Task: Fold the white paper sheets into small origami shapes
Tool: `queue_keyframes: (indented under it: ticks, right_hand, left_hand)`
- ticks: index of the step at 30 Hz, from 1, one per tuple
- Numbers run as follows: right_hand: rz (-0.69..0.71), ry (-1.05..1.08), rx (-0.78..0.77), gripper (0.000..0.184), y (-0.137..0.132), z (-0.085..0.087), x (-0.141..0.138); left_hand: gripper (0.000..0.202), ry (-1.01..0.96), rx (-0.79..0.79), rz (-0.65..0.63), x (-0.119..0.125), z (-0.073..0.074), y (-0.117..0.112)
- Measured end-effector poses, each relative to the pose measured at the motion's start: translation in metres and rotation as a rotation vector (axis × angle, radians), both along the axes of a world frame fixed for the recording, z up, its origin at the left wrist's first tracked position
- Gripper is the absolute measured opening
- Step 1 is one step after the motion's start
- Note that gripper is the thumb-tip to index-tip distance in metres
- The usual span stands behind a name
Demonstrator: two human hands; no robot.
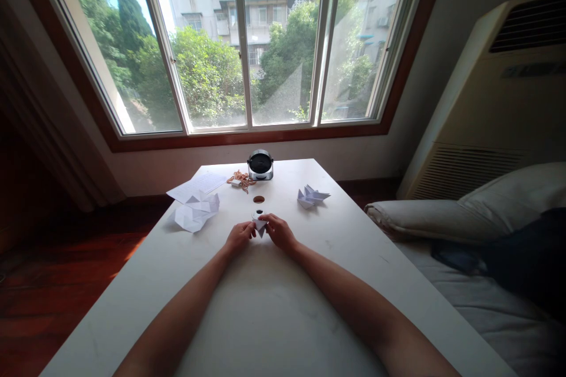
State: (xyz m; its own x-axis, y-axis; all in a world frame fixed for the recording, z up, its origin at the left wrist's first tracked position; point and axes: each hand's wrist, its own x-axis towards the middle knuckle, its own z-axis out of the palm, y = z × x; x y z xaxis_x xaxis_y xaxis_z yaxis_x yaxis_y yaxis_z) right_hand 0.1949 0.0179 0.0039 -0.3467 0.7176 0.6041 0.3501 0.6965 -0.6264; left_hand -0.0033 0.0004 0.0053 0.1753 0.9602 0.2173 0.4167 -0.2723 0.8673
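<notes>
Both my hands meet over the middle of the white table (274, 306). My left hand (239, 236) and my right hand (280, 231) pinch a small folded white paper piece (260, 224) between their fingertips, just above the tabletop. Both hands are closed on it. A finished folded paper shape (312, 195) lies to the right, beyond my right hand. A heap of partly folded white paper (196, 212) lies to the left, with a flat sheet (198, 185) behind it.
A small round silver and black device (260, 165) stands at the table's far edge, a tangle of tan cord (240, 179) beside it. A brown disc (259, 199) lies ahead of my hands. A bed with pillow (469, 212) is right, wooden floor left.
</notes>
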Motion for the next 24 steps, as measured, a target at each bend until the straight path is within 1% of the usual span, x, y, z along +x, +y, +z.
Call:
queue_keyframes:
  ticks: [4, 7, 17, 21, 24]
  right_hand:
    - [-0.005, -0.027, -0.002, 0.037, -0.002, 0.001, 0.001]
    - [-0.008, -0.051, 0.003, 0.038, -0.001, -0.001, 0.001]
    - [0.049, -0.031, 0.009, 0.045, 0.009, -0.011, 0.003]
    - [0.052, -0.052, 0.002, 0.052, 0.009, -0.012, 0.003]
    - [0.057, -0.058, 0.0, 0.052, 0.008, -0.011, 0.003]
  left_hand:
    - [0.052, -0.055, -0.017, 0.017, -0.001, -0.004, 0.003]
    - [0.053, -0.061, -0.021, 0.012, -0.001, -0.006, 0.004]
    - [0.055, -0.061, -0.016, 0.018, 0.0, -0.004, 0.004]
    - [0.055, -0.08, -0.028, 0.013, 0.0, -0.006, 0.005]
    - [0.054, -0.095, -0.041, 0.007, -0.001, -0.005, 0.006]
